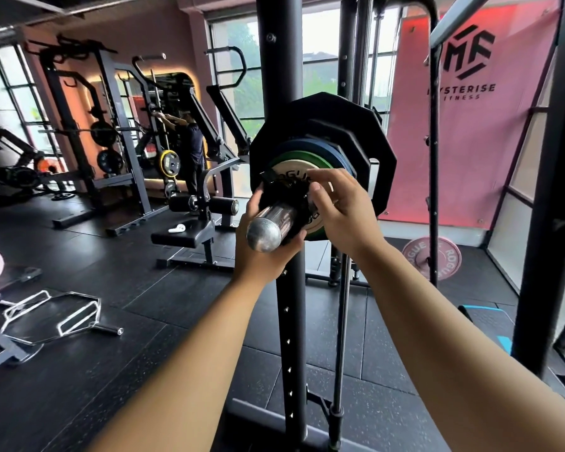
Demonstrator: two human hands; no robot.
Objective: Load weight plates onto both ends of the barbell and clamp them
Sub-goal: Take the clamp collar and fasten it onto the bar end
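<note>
The chrome barbell sleeve (268,228) points toward me at centre frame. Several plates are stacked on it: large black ones (323,125), a blue one (310,148), a green one (302,158) and a white Rogue plate (289,172) outermost. A black clamp collar (282,194) sits on the sleeve against the white plate. My left hand (263,249) grips the collar from below and the left. My right hand (343,210) holds the collar's right side, thumb on top.
A black rack upright (286,288) stands just behind the sleeve. A pink Rogue plate (433,257) leans on the floor at right. A hex bar (56,316) lies on the floor at left, a bench (186,236) beyond. Another person stands far back by a mirror.
</note>
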